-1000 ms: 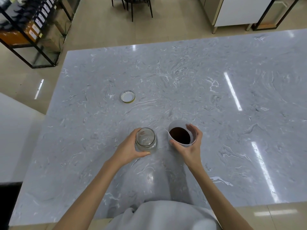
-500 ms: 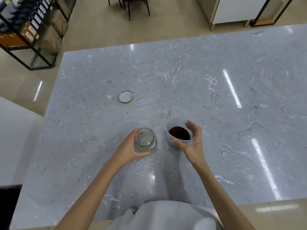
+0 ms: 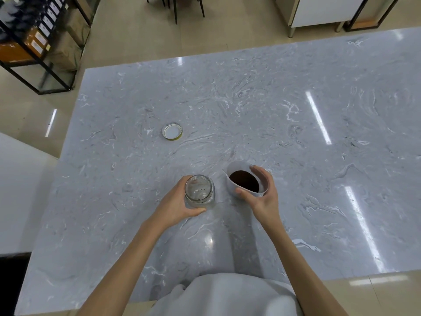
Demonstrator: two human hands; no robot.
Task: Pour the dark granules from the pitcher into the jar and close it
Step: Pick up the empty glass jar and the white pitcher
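Note:
A clear glass jar (image 3: 200, 190) stands upright and uncapped on the grey marble table (image 3: 250, 110), with only a few dark specks inside. My left hand (image 3: 175, 204) wraps around its left side. Just to its right is a white pitcher (image 3: 237, 169) holding dark granules (image 3: 244, 180), its spout pointing left toward the jar. My right hand (image 3: 264, 195) grips the pitcher from the near right side, and it looks slightly tilted. The jar's lid (image 3: 172, 131) lies upside down on the table, farther back and to the left, apart from both hands.
A black metal shelf (image 3: 34, 42) with boxes stands on the floor beyond the table's far left corner. Chair legs (image 3: 175, 8) and a white cabinet (image 3: 319, 10) are past the far edge. My grey garment (image 3: 227, 295) covers the near table edge.
My right hand has tightened its hold on the pitcher, and the pitcher has tipped a little toward the jar. My left hand and the jar stay in place. The lid has not moved.

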